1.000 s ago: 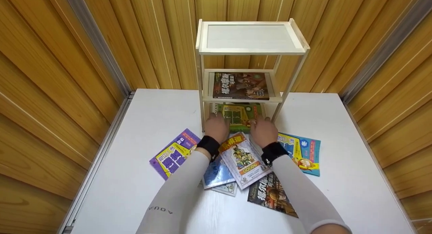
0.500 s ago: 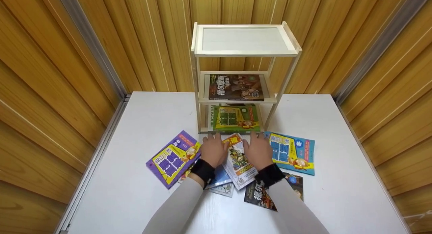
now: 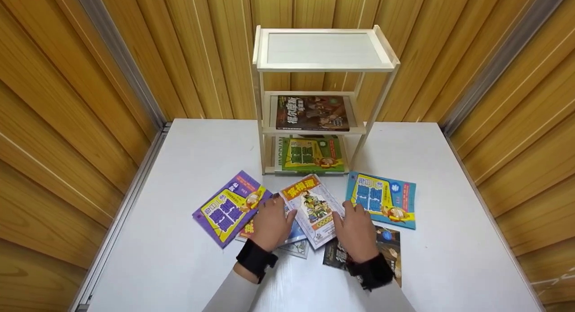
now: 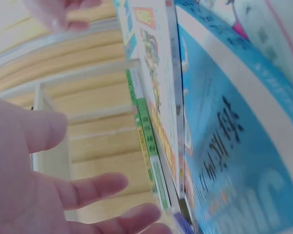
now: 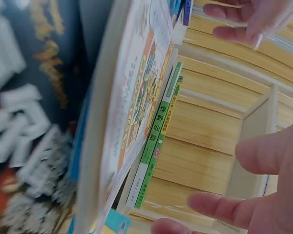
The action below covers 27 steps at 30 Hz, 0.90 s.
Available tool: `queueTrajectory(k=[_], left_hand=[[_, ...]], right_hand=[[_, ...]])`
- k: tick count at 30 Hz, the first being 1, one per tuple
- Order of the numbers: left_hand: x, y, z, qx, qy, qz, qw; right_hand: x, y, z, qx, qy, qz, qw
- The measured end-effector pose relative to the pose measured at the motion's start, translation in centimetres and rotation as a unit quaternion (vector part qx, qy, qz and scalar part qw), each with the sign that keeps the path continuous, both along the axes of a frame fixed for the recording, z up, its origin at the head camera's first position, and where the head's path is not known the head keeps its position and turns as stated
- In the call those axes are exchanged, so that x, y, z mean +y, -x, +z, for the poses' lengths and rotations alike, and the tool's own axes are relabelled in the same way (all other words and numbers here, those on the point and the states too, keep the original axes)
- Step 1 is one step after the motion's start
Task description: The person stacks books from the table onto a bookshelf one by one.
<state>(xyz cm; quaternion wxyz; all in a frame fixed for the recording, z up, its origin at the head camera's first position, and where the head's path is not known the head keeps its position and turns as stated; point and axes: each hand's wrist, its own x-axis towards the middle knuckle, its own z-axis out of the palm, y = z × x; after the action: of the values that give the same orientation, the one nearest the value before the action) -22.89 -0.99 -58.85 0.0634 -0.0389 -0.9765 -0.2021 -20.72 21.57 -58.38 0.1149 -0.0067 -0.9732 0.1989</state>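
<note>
My left hand point(image 3: 272, 224) is over the left side of the pile, with its fingers spread and nothing in them. Its fingertips overlap the edges of a purple book point(image 3: 229, 208) and a blue book point(image 3: 296, 233). Over the right side, my right hand point(image 3: 356, 233) has loose, parted fingers near the lower corner of a white comic book point(image 3: 307, 208). That comic lies tilted on top of the blue book, between both hands. A dark book point(image 3: 388, 249) is partly hidden beneath the right hand. Both wrist views show the fingers point(image 4: 95, 187) apart above the covers.
Behind the pile stands a three-tier wooden rack point(image 3: 328, 49). A brown book point(image 3: 312, 112) lies on its middle shelf, green books point(image 3: 310, 152) on its bottom shelf. A teal book point(image 3: 384, 199) lies to the right on the white table point(image 3: 157, 258). Wooden panel walls enclose the table.
Both hands have left the green book on the bottom shelf and drawn back toward me over the pile, moving apart. The green book stays on the shelf. The head view has shifted slightly.
</note>
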Motion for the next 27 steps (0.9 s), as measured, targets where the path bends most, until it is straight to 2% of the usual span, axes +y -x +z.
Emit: queueTrajectory(k=[4, 8, 14, 18, 21, 27], left_hand=[[-1.0, -1.2, -0.6, 0.011, -0.008, 0.009, 0.9999], [-1.8, -1.8, -0.9, 0.003, -0.002, 0.020, 0.9998], [-2.3, -2.6, -0.5, -0.009, 0.008, 0.027, 0.9996], [-2.2, -2.9, -0.1, 0.004, 0.016, 0.020, 0.9997], [-2.0, -2.9, -0.1, 0.014, 0.017, 0.014, 0.9997], [-1.6, -2.7, 0.0, -0.004, 0.017, 0.008, 0.9998]], right_hand=[[0.6, -2.2, -0.6, -0.009, -0.015, 0.004, 0.9998], [1.0, -3.4, -1.3, -0.013, -0.014, 0.015, 0.9997], [1.2, -3.9, -1.5, -0.031, 0.013, 0.005, 0.9994], [1.3, -4.0, -1.3, -0.036, 0.028, -0.006, 0.9989], [1.5, -4.2, -1.2, -0.029, 0.027, -0.009, 0.9992], [1.9, -4.2, -1.2, -0.042, 0.023, -0.017, 0.9987]])
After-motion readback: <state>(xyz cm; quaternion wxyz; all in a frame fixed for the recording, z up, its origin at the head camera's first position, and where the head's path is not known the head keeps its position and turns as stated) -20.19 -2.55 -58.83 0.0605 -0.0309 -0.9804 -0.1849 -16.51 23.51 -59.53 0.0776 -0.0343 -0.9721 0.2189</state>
